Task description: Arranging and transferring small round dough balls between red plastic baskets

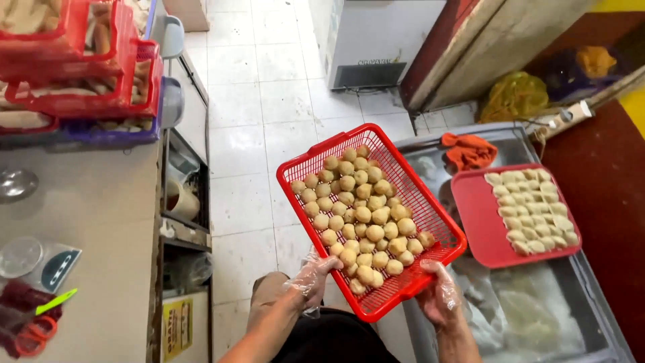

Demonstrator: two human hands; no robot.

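Note:
I hold a red slotted plastic basket point(423, 202) in the air over the floor, tilted slightly toward me. It is filled with many small round tan dough balls point(363, 215). My left hand point(310, 279), in a thin clear plastic glove, grips the basket's near left edge. The gloved right hand point(438, 296) holds the near right corner from below. To the right, a red tray point(474, 218) carrying rows of pale dumpling-like pieces point(534, 212) rests on a chest freezer.
A chest freezer point(537, 316) with a sliding glass lid stands at right, an orange cloth point(468, 150) on it. Left, a counter point(87, 222) holds stacked red baskets point(80, 60) of food, scissors point(30, 333) and a lid. White tiled floor point(262, 101) runs ahead.

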